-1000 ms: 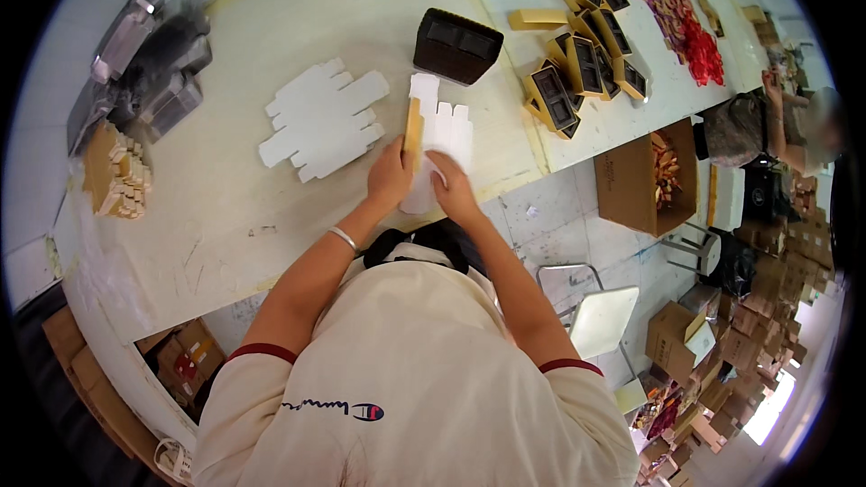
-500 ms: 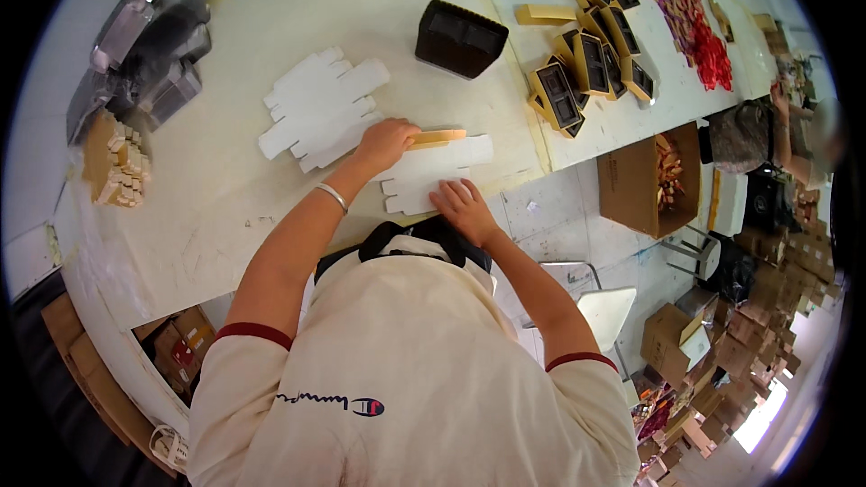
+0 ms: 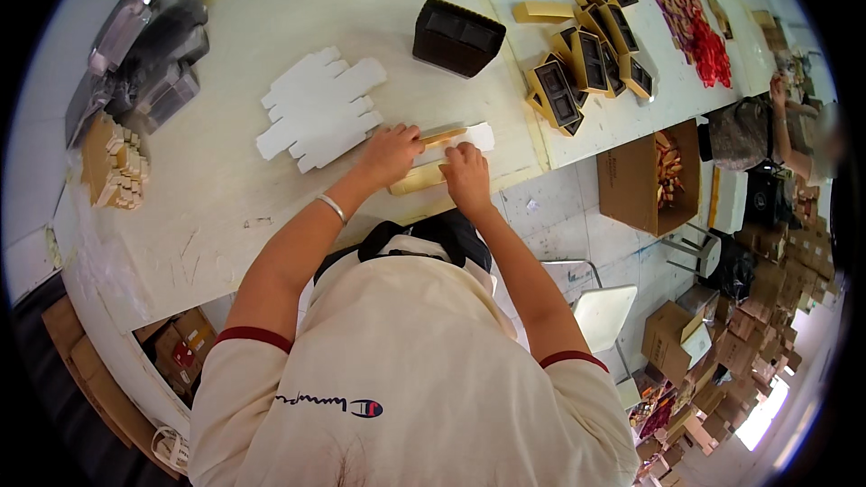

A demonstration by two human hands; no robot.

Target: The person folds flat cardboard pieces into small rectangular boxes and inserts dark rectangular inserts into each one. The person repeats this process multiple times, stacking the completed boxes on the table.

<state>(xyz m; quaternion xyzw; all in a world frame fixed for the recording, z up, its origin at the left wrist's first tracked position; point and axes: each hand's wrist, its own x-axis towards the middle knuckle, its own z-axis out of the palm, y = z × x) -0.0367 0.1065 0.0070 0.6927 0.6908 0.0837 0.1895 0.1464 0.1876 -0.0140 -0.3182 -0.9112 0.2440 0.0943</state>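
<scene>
A small carton blank (image 3: 417, 180), gold outside and white inside, lies on the table close to my body with both long sides folded up. My left hand (image 3: 390, 153) is closed on its far gold side at the left end. With fingers bent together, my right hand (image 3: 467, 182) grips the near side toward the right end. The hands partly cover the carton's middle. To the left lies a pile of flat white carton blanks (image 3: 316, 108). Beyond the hands stands a stack of black plastic trays (image 3: 458, 36).
Gold boxes with black trays (image 3: 555, 95) are heaped at the right. Red and purple packets (image 3: 677, 0) spread behind them. Clear plastic packs (image 3: 167, 95) and stacked gold card pieces (image 3: 113, 162) sit far left. An open cardboard box (image 3: 631, 185) stands beside the table; a person (image 3: 744, 135) is farther right.
My right hand has moved from lying flat on the blank to gripping its near side, now folded up with gold showing. My left hand has shifted slightly right and nearer.
</scene>
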